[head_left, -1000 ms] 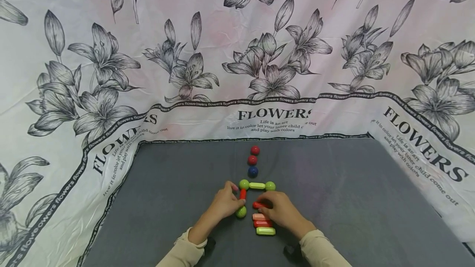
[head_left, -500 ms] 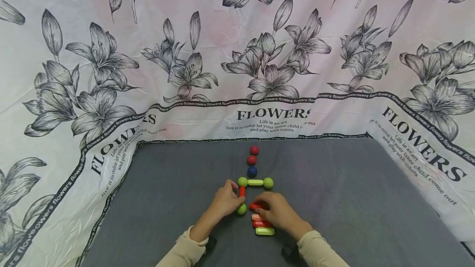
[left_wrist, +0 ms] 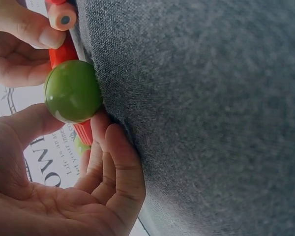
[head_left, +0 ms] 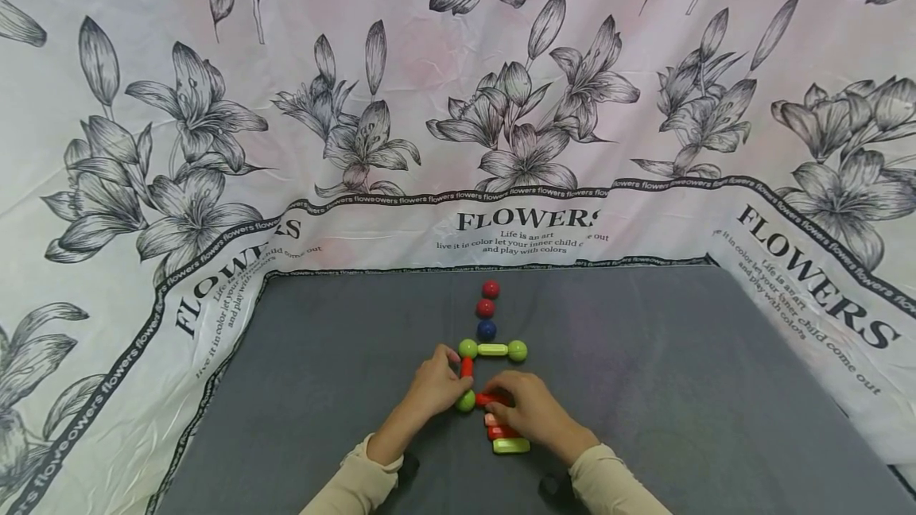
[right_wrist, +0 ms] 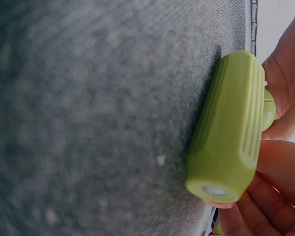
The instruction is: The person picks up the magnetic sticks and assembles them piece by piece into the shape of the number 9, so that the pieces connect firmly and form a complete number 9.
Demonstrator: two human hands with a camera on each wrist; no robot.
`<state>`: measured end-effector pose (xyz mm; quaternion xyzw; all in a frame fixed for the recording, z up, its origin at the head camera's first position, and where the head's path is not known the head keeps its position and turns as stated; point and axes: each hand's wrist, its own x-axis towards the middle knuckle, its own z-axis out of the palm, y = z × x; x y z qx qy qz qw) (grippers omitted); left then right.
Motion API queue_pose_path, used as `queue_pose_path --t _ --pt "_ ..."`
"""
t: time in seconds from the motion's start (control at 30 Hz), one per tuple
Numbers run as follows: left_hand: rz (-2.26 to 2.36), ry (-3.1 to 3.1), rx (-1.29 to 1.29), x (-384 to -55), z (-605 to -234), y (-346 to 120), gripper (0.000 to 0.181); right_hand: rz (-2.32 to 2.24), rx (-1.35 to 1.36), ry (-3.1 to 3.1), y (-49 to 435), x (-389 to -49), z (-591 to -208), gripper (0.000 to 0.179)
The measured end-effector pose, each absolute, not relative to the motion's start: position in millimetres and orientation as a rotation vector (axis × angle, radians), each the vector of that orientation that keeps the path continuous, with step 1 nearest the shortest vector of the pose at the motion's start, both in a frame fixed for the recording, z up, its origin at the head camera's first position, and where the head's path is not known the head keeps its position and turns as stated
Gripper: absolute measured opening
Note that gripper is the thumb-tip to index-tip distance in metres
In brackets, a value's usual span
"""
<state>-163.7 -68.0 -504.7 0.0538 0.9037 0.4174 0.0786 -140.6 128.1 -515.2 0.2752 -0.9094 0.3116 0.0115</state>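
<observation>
With thumb and fingers my left hand (head_left: 435,386) holds the lower green ball (left_wrist: 73,92), seen large in the left wrist view. A red rod (head_left: 467,367) runs from this ball up to another green ball (head_left: 467,349). From there a yellow-green rod (head_left: 492,350) reaches a third green ball (head_left: 518,351). My right hand (head_left: 528,404) pinches a second red rod (left_wrist: 63,53), its end against the lower ball; its other end is hidden by the fingers. Below the right hand lie a pink rod (head_left: 494,420), a red rod (head_left: 504,433) and a yellow-green rod (right_wrist: 228,128).
Two red balls (head_left: 486,308) and a blue ball (head_left: 487,331) stand in a line behind the figure. Grey cloth (head_left: 644,356) covers the table. A white flower-printed sheet (head_left: 401,237) rises at the back and sides.
My right hand has moved left with the red rod, bringing its end to the lower green ball. The joined balls and rods have shifted slightly away from me.
</observation>
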Motion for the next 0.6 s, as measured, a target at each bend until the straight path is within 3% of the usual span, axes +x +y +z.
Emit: queue_pose_path --t 0.6 --pt "1.236 2.702 0.139 -162.6 -503.0 -67.1 0.035 0.978 0.834 -2.843 128.2 -135.8 -517.0 0.016"
